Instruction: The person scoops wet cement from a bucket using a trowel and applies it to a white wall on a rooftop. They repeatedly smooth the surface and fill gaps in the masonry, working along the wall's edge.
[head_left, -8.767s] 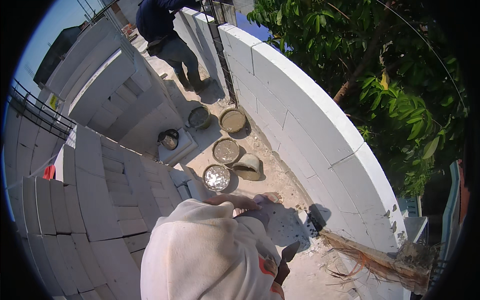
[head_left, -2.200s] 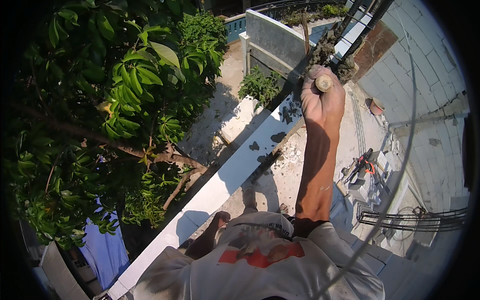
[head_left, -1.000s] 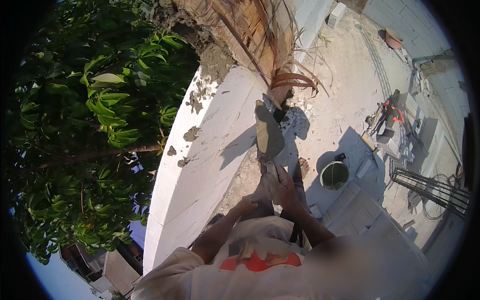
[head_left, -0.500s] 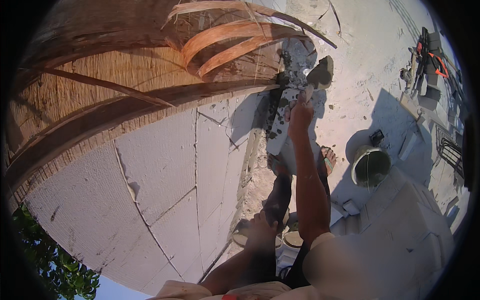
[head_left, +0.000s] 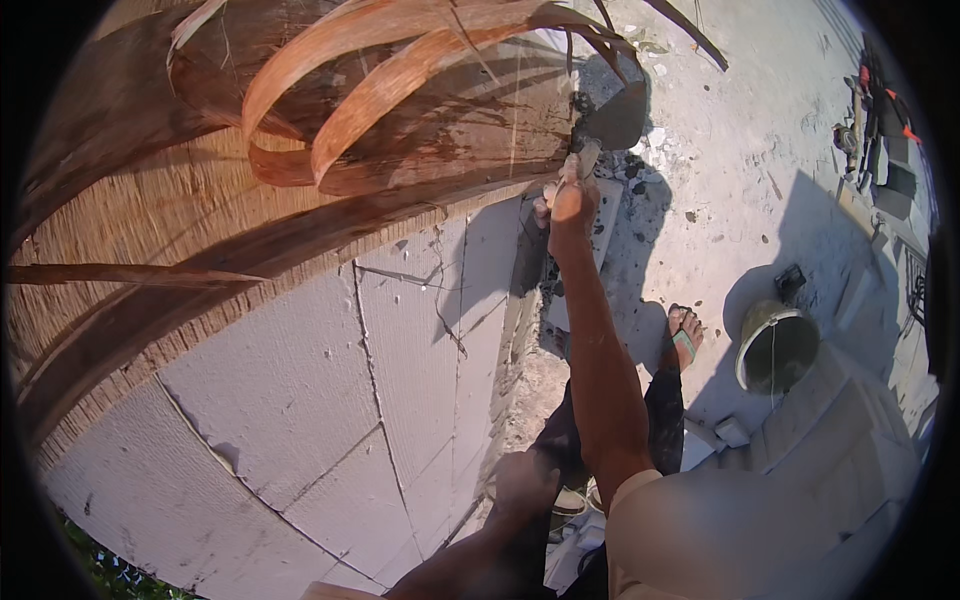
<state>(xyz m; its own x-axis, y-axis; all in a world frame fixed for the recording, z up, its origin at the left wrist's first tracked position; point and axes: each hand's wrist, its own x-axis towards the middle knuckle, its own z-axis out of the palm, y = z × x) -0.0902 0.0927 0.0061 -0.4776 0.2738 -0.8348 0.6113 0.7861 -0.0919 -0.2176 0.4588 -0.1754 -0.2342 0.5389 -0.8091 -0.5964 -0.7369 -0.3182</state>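
Observation:
My right hand (head_left: 572, 205) is closed around the handle of a trowel (head_left: 615, 118), its arm stretched out ahead. The trowel's grey, rounded blade is beside the far end of a peeling plywood sheet (head_left: 450, 130), above mortar crumbs on the ground. Just below that hand lies a pale block (head_left: 605, 225), partly hidden by the arm. My left hand (head_left: 527, 480) rests at my dark-trousered knee; its fingers are blurred. To the left, a wall of white blocks (head_left: 300, 380) with thin joints runs under the plywood.
A bucket (head_left: 778, 350) with a thin handle stands on the pale ground to the right. White blocks (head_left: 830, 420) are stacked at the lower right. Tools (head_left: 880, 125) lie at the far right. Loose, curled wood strips (head_left: 390, 100) stick out from the plywood.
My right hand and the trowel have shifted left, closer to the plywood's end. The whole view has shifted too, with the bucket now farther right. My left hand stays by the knee.

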